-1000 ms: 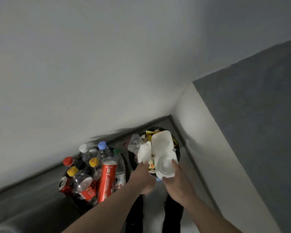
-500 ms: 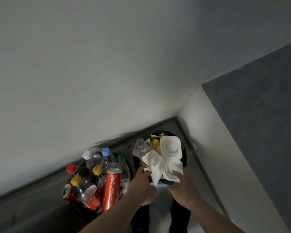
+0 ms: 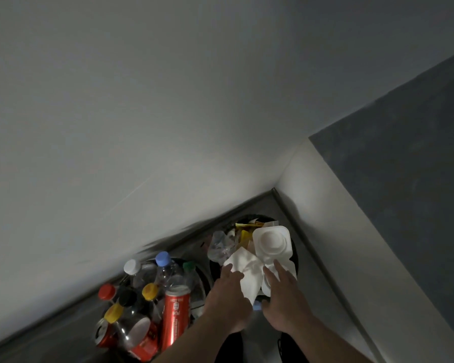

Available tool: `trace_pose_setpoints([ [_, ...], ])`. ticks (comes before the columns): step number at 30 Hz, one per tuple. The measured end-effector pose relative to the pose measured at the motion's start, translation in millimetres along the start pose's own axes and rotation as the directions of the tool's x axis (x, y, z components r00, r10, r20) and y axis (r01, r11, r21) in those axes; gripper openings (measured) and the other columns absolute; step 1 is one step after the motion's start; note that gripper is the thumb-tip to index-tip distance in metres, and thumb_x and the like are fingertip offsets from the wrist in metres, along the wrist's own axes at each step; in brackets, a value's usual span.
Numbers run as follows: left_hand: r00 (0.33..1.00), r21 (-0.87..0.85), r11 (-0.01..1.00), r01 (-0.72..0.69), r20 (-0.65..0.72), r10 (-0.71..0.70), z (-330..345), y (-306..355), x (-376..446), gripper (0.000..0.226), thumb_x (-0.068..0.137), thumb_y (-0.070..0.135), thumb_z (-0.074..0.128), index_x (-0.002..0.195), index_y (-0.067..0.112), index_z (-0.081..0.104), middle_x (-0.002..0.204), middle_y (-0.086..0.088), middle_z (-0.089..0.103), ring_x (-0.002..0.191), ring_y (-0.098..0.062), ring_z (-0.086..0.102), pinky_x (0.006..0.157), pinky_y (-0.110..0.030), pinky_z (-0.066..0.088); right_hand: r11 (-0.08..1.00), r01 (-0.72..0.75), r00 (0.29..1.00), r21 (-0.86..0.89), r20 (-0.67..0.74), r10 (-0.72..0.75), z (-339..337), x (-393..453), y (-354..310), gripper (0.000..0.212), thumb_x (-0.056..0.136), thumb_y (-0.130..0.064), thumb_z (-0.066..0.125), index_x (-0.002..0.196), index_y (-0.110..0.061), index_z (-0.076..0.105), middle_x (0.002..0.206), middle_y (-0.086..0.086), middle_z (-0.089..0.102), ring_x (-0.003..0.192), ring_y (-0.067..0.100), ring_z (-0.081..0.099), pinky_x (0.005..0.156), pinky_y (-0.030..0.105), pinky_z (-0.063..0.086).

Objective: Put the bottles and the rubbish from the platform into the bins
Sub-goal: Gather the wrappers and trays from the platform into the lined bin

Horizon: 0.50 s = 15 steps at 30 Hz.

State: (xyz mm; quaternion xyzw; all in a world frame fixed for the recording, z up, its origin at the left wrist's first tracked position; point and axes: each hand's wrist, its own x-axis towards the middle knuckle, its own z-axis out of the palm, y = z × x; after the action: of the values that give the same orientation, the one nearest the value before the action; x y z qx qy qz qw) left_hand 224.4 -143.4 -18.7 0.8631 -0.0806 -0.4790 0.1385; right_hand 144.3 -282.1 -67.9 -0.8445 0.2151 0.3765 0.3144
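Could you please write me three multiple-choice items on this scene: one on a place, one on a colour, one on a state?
1. Where does the tall red can stand?
A in the left bin
B on the floor
C in the right bin

2. The cap next to the white cap is:
A pink
B blue
C orange

3. The right hand:
A hangs idle
B grips a bottle
C presses on white rubbish

Answers: 1 A, it stands among the bottles. 2 B, the blue cap adjoins it. 3 C, straight fingers lie on the pile.
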Motion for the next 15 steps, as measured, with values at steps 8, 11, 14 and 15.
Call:
trace_pose_setpoints([
  [8, 1.0, -0.011, 1.0, 0.005, -0.002, -0.005, 8, -17, 5, 0.067, 0.087, 0.01, 0.059, 0.15, 0.026, 0.042, 0.161, 0.014, 0.019, 0.139, -0.015, 0.042, 0.109, -0.032, 0.044, 0.998, -0.023, 0.994, -0.059, 0.105, 0.029, 9, 37, 0, 0.087, 0.096, -0.035, 0.056, 0.161, -0.027, -0.002, 0.169, 0.0, -0.01, 0.156, 0.027, -0.006, 0.127, 0.041, 0.005],
  [11, 1.0, 0.006, 1.0, 0.027, 0.017, -0.027, 9, -23, 4, 0.067, 0.088, 0.014, 0.059, 0.151, 0.027, 0.041, 0.162, 0.014, 0.018, 0.139, -0.017, 0.043, 0.11, -0.035, 0.044, 1.0, -0.024, 0.996, 0.004, 0.092, 0.024, 9, 38, 5, 0.085, 0.095, -0.038, 0.059, 0.161, -0.026, 0.007, 0.169, -0.004, -0.002, 0.156, 0.028, 0.001, 0.125, 0.043, 0.017],
  [14, 0.998, 0.017, 0.999, 0.045, 0.036, -0.046, 7, -27, -1, 0.065, 0.089, 0.018, 0.06, 0.15, 0.029, 0.04, 0.159, 0.013, 0.022, 0.136, -0.018, 0.045, 0.109, -0.037, 0.044, 0.996, 0.056, 0.977, 0.066, -0.211, -0.041, 11, 14, 11, 0.063, 0.089, -0.034, 0.066, 0.147, -0.027, 0.043, 0.16, -0.007, 0.031, 0.147, 0.02, 0.028, 0.115, 0.036, 0.038],
  [15, 0.998, 0.024, 0.998, 0.052, 0.043, -0.053, 7, -28, -2, 0.064, 0.09, 0.018, 0.06, 0.15, 0.028, 0.039, 0.161, 0.011, 0.021, 0.137, -0.019, 0.044, 0.111, -0.039, 0.043, 0.993, 0.077, 0.946, 0.086, -0.32, -0.046, 12, 5, 16, 0.055, 0.086, -0.029, 0.07, 0.138, -0.027, 0.053, 0.153, -0.008, 0.041, 0.14, 0.018, 0.037, 0.11, 0.032, 0.042],
])
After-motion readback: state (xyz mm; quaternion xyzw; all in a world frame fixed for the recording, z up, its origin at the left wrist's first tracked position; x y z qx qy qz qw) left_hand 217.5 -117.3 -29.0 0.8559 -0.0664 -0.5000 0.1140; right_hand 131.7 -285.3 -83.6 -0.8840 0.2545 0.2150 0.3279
